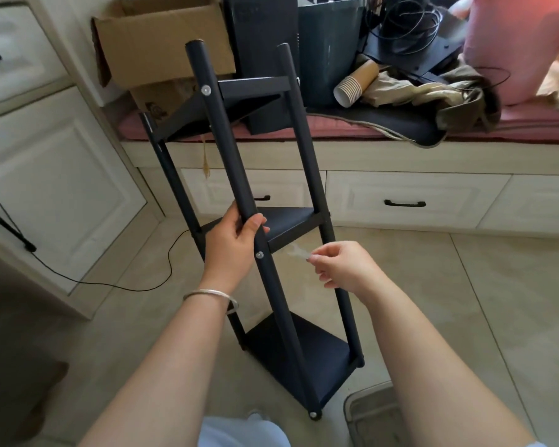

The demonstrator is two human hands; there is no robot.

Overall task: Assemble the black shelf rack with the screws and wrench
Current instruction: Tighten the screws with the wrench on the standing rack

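Observation:
The black shelf rack [291, 227] stands on the tiled floor with three shelves between round black posts. My left hand [236, 240] grips the nearest post just above the middle shelf. A silver screw head [259, 254] shows on that post right below my left hand, another screw head [206, 90] sits near the post's top, and a third [313, 414] at its foot. My right hand [339, 264] pinches a small flat silver wrench [296, 253], blurred, its open end pointing left toward the middle screw, a short gap away.
A window seat with a red cushion [530, 124] holds a cardboard box [162, 37], dark bins, a stack of paper cups [352, 87], cables and cloth. White cabinets [55, 175] stand left, drawers [404, 201] behind. A black cable [136, 285] crosses the floor.

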